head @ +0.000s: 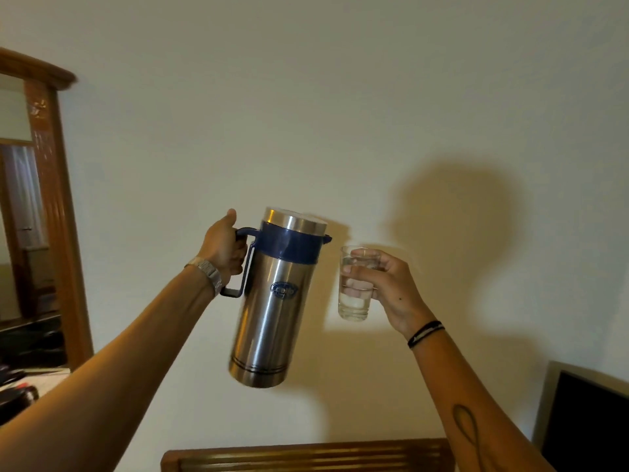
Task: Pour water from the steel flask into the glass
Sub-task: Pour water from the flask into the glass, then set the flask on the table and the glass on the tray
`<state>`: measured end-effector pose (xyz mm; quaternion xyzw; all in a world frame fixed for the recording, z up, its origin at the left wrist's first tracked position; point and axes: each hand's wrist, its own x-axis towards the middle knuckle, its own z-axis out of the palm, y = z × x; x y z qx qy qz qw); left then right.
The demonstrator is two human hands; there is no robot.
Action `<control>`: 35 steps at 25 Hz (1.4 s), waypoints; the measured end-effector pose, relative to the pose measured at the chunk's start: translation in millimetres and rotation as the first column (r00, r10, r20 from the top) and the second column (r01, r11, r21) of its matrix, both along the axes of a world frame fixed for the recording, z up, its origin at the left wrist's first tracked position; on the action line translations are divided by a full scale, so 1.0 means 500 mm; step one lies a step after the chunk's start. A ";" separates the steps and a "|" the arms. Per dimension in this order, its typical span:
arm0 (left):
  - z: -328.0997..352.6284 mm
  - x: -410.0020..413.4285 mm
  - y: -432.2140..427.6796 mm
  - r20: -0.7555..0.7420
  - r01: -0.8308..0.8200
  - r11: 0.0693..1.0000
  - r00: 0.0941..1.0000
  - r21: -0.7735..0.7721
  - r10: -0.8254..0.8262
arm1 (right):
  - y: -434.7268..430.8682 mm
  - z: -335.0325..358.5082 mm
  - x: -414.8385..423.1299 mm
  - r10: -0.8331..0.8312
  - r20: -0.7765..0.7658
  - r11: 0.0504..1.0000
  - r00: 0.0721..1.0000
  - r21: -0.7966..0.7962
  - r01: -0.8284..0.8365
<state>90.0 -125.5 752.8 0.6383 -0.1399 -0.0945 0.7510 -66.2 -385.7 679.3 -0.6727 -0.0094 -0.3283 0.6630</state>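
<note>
A tall steel flask [272, 311] with a dark blue collar and handle hangs in the air in front of a pale wall, tilted slightly to the right. My left hand [223, 248] grips its blue handle. To the right, my right hand [384, 287] holds a clear glass [355, 301] upright, with water in its lower part. The flask's spout is beside the glass rim, a small gap apart. No water stream is visible between them.
A wooden-framed mirror [58, 206] stands at the left, with cluttered items [20, 386] on a surface below it. A wooden edge [306, 456] runs along the bottom. A dark screen [585, 424] sits at the lower right.
</note>
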 end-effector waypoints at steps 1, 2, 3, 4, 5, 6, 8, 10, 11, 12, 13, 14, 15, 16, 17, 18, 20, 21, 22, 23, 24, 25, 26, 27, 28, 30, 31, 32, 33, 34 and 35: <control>-0.014 0.000 0.005 -0.035 -0.033 0.996 0.999 -0.081 0.030 | -0.002 0.007 0.000 -0.012 -0.004 1.000 1.000 0.009 0.012; -0.026 -0.002 0.009 -0.064 -0.065 0.987 0.996 -0.148 0.056 | -0.003 0.012 -0.001 -0.024 -0.007 1.000 1.000 0.019 0.024; -0.033 -0.003 0.012 -0.088 -0.090 0.977 0.993 -0.195 0.074 | -0.006 0.018 -0.002 -0.030 -0.006 0.999 1.000 0.028 0.031; -0.039 -0.004 0.013 -0.106 -0.107 0.968 0.991 -0.225 0.085 | -0.011 0.021 -0.005 -0.032 -0.003 0.999 0.999 0.033 0.032; -0.042 -0.004 0.016 -0.115 -0.118 0.962 0.989 -0.245 0.092 | -0.016 0.023 -0.009 -0.031 -0.002 0.999 1.000 0.036 0.031; -0.043 -0.003 0.018 -0.115 -0.124 0.958 0.989 -0.258 0.097 | -0.022 0.023 -0.013 -0.031 -0.003 0.999 1.000 0.041 0.031; -0.044 0.001 0.021 -0.101 -0.119 0.957 0.990 -0.264 0.095 | -0.034 0.021 -0.022 -0.042 -0.007 0.998 0.999 0.054 0.043; -0.049 0.003 0.025 -0.087 -0.107 0.958 0.992 -0.264 0.087 | -0.042 0.017 -0.029 -0.052 -0.008 0.997 0.999 0.064 0.052; -0.053 0.003 0.026 -0.086 -0.103 0.959 0.993 -0.263 0.083 | -0.046 0.015 -0.032 -0.051 -0.006 0.997 0.999 0.061 0.051; -0.058 0.003 0.027 -0.088 -0.099 0.961 0.993 -0.260 0.078 | -0.048 0.012 -0.033 -0.050 -0.007 0.997 0.999 0.057 0.050; -0.062 0.003 0.027 -0.088 -0.092 0.962 0.994 -0.257 0.072 | -0.048 0.010 -0.034 -0.046 -0.007 0.997 0.999 0.054 0.046; -0.067 0.002 0.028 -0.086 -0.087 0.963 0.994 -0.256 0.067 | -0.048 0.007 -0.034 -0.043 -0.008 0.998 0.999 0.050 0.043; -0.072 0.002 0.028 -0.080 -0.082 0.964 0.995 -0.253 0.064 | -0.048 0.003 -0.035 -0.043 -0.013 0.998 0.999 0.045 0.043; -0.076 0.002 0.027 -0.073 -0.079 0.964 0.995 -0.253 0.063 | -0.049 -0.001 -0.034 -0.042 -0.017 0.998 0.999 0.036 0.042; -0.081 0.001 0.027 -0.071 -0.078 0.965 0.996 -0.249 0.063 | -0.048 -0.005 -0.033 -0.042 -0.023 0.999 0.999 0.023 0.043; -0.091 0.002 0.027 -0.071 -0.077 0.967 0.996 -0.245 0.061 | -0.048 -0.013 -0.034 -0.041 -0.029 0.999 0.999 0.016 0.041; -0.119 0.003 0.030 -0.077 -0.068 0.970 0.996 -0.233 0.051 | -0.048 -0.039 -0.038 -0.041 -0.040 0.999 0.998 0.016 0.041; -0.137 0.004 0.033 -0.081 -0.060 0.973 0.996 -0.222 0.043 | -0.049 -0.057 -0.040 -0.045 -0.046 0.999 0.998 0.014 0.046; -0.160 0.006 0.035 -0.087 -0.056 0.976 0.995 -0.211 0.038 | -0.049 -0.078 -0.042 -0.058 -0.053 0.998 0.997 0.004 0.058; -0.191 0.008 0.036 -0.099 -0.057 0.978 0.994 -0.201 0.038 | -0.050 -0.105 -0.041 -0.075 -0.063 0.997 0.995 -0.010 0.075; -0.220 0.009 0.037 -0.113 -0.064 0.979 0.993 -0.194 0.042 | -0.051 -0.130 -0.042 -0.093 -0.070 0.995 0.993 -0.034 0.091; -0.257 0.007 0.039 -0.136 -0.070 0.980 0.990 -0.187 0.045 | -0.049 -0.162 -0.045 -0.105 -0.084 0.994 0.991 -0.054 0.100; -0.292 0.005 0.042 -0.157 -0.077 0.980 0.986 -0.186 0.048 | -0.049 -0.192 -0.048 -0.110 -0.098 0.992 0.989 -0.072 0.103; -0.329 0.005 0.045 -0.180 -0.090 0.979 0.982 -0.182 0.057 | -0.047 -0.222 -0.051 -0.109 -0.120 0.991 0.987 -0.092 0.098; -0.377 0.005 0.050 -0.204 -0.104 0.981 0.977 -0.166 0.069 | -0.043 -0.262 -0.054 -0.112 -0.150 0.990 0.982 -0.104 0.097; -0.466 0.003 0.057 -0.236 -0.128 0.980 0.968 -0.154 0.089 | -0.034 -0.335 -0.059 -0.142 -0.185 0.982 0.972 -0.147 0.115; -0.522 -0.003 0.061 -0.273 -0.137 0.981 0.957 -0.138 0.096 | -0.026 -0.382 -0.063 -0.151 -0.227 0.981 0.962 -0.153 0.118; -0.570 -0.008 0.065 -0.308 -0.161 0.980 0.944 -0.115 0.119 | -0.017 -0.422 -0.067 -0.161 -0.266 0.980 0.951 -0.161 0.121; -0.632 -0.013 0.070 -0.354 -0.203 0.975 0.921 -0.089 0.159 | -0.008 -0.479 -0.073 -0.160 -0.320 0.981 0.934 -0.160 0.113; -0.691 -0.017 0.076 -0.409 -0.259 0.962 0.889 -0.080 0.206 | -0.002 -0.536 -0.080 -0.158 -0.368 0.983 0.916 -0.147 0.110; -0.744 -0.024 0.083 -0.461 -0.309 0.947 0.856 -0.094 0.233 | 0.007 -0.589 -0.093 -0.168 -0.406 0.983 0.898 -0.135 0.123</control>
